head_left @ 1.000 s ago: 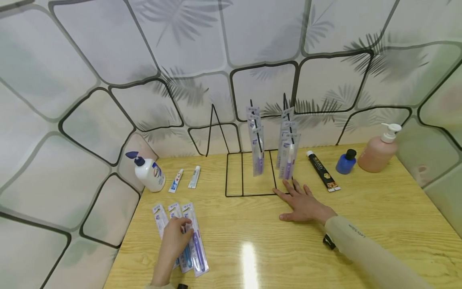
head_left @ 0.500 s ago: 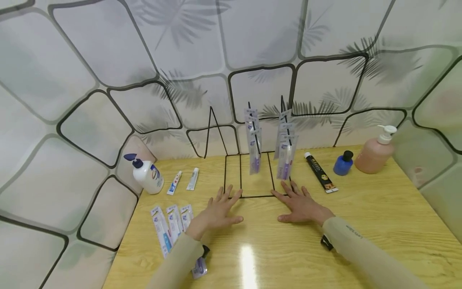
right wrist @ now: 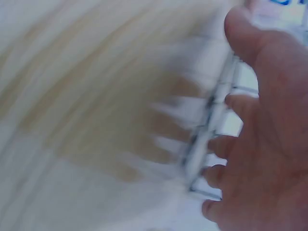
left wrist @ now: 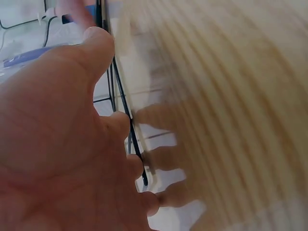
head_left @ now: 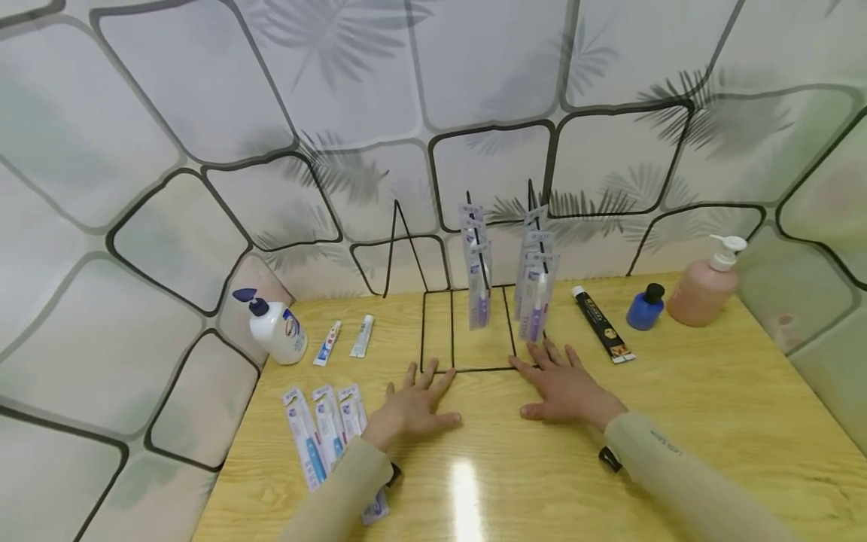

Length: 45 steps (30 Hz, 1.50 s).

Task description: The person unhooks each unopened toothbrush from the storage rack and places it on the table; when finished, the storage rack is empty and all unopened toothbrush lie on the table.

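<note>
A: Where are the two hands?

B: Both lie flat, palms down, on the pale yellow wooden table (head_left: 677, 376). The left hand (head_left: 413, 406) has its grip spread, fingers straight and fanned, holding nothing. The right hand (head_left: 565, 385) is the same: grip spread, fingers straight, holding nothing.

A: What is nearest each of them?

B: Just past the fingertips of both lies the base of a black wire display rack (head_left: 467, 331). The left fingertips reach its front left corner, the right fingertips its front right corner. Whether they touch the wire I cannot tell; the wrist views are too blurred.

A: And beside the left hand?

B: To its left, near the wrist, three clear flat toothbrush packets (head_left: 323, 433) lie side by side on the table; the sleeve covers part of the nearest one.

A: Farther out?

B: Beyond the fingertips, more toothbrush packets (head_left: 479, 278) hang from the rack's upright prongs in two bunches. Farther left of the left hand lie two small white tubes (head_left: 347, 339) and stands a white pump bottle with a dark blue head (head_left: 276, 325). Beyond and right of the right hand lies a long black tube (head_left: 603, 322), then a small blue bottle with a black cap (head_left: 643, 307) and a pink pump bottle (head_left: 704, 284).
</note>
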Each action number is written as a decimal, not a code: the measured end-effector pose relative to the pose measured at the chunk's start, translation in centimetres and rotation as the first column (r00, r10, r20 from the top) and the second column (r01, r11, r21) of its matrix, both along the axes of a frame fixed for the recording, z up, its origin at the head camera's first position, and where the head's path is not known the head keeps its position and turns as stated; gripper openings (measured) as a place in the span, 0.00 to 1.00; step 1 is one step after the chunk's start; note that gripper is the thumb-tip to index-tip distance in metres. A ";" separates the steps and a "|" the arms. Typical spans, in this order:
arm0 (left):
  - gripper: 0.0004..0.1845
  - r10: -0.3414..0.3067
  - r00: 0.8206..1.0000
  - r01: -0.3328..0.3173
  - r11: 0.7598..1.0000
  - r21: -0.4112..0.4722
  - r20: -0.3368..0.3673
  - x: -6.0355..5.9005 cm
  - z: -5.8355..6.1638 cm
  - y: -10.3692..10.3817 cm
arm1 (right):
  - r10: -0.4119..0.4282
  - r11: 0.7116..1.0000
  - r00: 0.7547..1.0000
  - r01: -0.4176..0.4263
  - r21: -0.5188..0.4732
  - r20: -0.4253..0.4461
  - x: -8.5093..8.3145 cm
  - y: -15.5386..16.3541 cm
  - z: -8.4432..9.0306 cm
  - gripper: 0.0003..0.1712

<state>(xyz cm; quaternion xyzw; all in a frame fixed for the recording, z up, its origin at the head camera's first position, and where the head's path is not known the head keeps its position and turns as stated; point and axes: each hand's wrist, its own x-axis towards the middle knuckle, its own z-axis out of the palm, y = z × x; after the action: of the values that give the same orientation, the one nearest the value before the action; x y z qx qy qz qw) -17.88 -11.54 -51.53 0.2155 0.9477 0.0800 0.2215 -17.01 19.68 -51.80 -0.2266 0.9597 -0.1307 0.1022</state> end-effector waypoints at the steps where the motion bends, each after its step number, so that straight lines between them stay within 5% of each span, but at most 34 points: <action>1: 0.47 0.000 1.000 0.000 1.000 -0.005 -0.006 0.1 -0.1 0.0 | -0.007 1.000 1.000 0.006 -0.019 -0.028 0.3 -0.4 0.6 0.48; 5: 0.50 0.012 1.000 -0.013 1.000 -0.025 -0.029 0.5 -0.2 0.1 | -0.070 0.975 0.980 0.028 -0.221 -0.186 1.3 -2.8 4.3 0.33; 10: 0.51 0.037 0.998 -0.039 0.998 -0.041 -0.049 0.7 -0.1 0.3 | -0.184 0.842 0.929 -0.020 -0.539 -0.322 0.6 -5.7 8.1 0.25; 15: 0.51 0.031 0.998 -0.034 0.999 -0.040 -0.052 0.8 -0.2 0.5 | -0.257 0.753 0.931 0.026 -0.657 -0.258 -1.0 -7.4 9.3 0.29; 21: 0.51 0.033 0.998 -0.035 0.999 -0.039 -0.062 0.7 -0.5 0.6 | -0.325 0.692 0.925 0.090 -0.716 -0.198 -3.0 -8.5 9.1 0.25; 29: 0.52 0.040 0.998 -0.042 0.998 -0.045 -0.058 0.6 -0.5 0.5 | -0.326 0.700 0.885 -0.009 -0.714 -0.331 -2.6 -8.6 9.2 0.19; 38: 0.52 0.032 0.998 -0.034 0.998 -0.049 -0.056 0.5 -0.6 0.7 | -0.297 0.704 0.835 -0.136 -0.697 -0.463 4.0 -3.8 9.4 0.19; 40: 0.52 0.027 0.998 -0.030 0.998 -0.055 -0.055 0.5 -0.7 0.7 | -0.298 0.718 0.838 -0.119 -0.685 -0.458 5.6 -2.1 8.8 0.19; 45: 0.53 0.033 0.998 -0.036 0.998 -0.056 -0.053 0.6 -0.8 0.6 | -0.356 0.764 0.878 0.077 -0.640 -0.320 8.3 2.1 6.2 0.18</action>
<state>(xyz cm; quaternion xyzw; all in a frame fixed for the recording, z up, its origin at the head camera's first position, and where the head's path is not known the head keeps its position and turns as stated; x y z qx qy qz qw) -17.30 -10.94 -52.35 0.1949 0.9585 0.0513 0.2016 -8.73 21.82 -45.64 -0.1548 0.8840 -0.3916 -0.2032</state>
